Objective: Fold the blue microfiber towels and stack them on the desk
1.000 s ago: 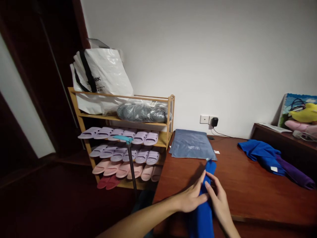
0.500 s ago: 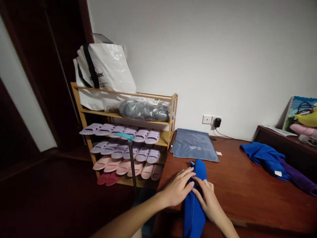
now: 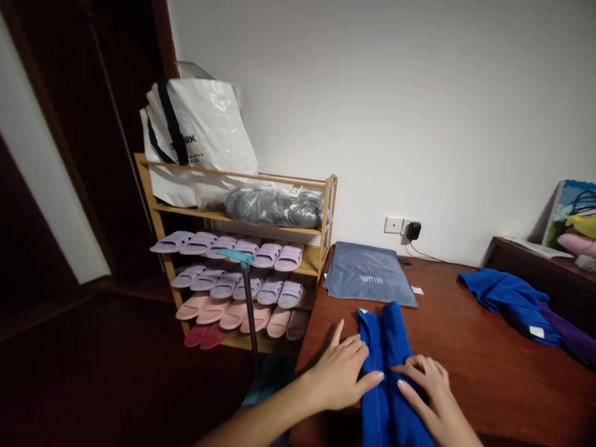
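A blue towel [image 3: 382,347] lies lengthwise at the table's front left, its lower end hanging over the front edge. A crease runs down its middle, with a raised fold along the right half. My left hand [image 3: 342,369] holds the left edge, fingers curled at the side and thumb on top. My right hand [image 3: 426,385] grips the right fold between thumb and fingers. Beyond the blue towel's far end, a folded grey-blue towel [image 3: 367,267] printed "HAPPY LIFE" lies flat.
To the right, a crumpled blue cloth [image 3: 503,292] lies with a purple cloth [image 3: 565,329] on the brown table [image 3: 493,385]. At left stands a wooden rack [image 3: 326,211] with several slippers [image 3: 267,256] and a white bag [image 3: 209,124]. A teal-topped pole [image 3: 249,304] stands before it.
My hands have moved apart, the left staying left and the right shifting right. The blue towel, narrow before, is now spread wider with its crease showing.
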Available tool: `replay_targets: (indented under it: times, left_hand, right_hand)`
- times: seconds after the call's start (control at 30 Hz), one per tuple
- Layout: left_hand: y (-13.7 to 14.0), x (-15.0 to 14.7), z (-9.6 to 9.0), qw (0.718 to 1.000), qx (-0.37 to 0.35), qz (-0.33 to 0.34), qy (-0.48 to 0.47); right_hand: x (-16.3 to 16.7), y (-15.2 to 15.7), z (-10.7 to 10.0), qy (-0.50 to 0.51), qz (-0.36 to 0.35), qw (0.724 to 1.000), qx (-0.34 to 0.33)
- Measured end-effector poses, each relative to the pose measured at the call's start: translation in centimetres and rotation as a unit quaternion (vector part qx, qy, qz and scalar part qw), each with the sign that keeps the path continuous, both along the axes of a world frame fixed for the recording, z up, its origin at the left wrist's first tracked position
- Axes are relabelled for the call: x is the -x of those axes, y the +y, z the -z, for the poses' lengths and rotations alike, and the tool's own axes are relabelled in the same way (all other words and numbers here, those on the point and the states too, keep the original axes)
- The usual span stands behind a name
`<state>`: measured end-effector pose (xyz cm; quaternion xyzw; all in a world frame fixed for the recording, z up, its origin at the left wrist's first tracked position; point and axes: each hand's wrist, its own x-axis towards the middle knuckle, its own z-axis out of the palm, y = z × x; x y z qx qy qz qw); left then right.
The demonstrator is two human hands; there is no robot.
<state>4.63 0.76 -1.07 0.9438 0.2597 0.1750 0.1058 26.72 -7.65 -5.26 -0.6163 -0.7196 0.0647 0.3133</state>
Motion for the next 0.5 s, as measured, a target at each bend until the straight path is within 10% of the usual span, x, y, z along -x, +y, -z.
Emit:
replay_targets:
  times: [0.2, 0.33, 0.5]
  left_hand:
    - [-0.8, -2.0, 1.3, 0.998, -0.03, -0.044, 0.033]
    - [-1.1, -2.6, 1.7, 0.995, -0.038, -0.055, 0.069]
    - [-1.4, -2.6, 1.7, 0.992, -0.045, -0.054, 0.102]
  right_hand:
    - [-5.3, -2.2, 0.4, -0.128, 0.085, 0.987, 0.041]
    - [-4.3, -2.6, 0.1, -0.166, 0.155, 0.971, -0.07]
    - [1.3, -0.6, 0.1, -0.165, -0.037, 0.985, -0.036]
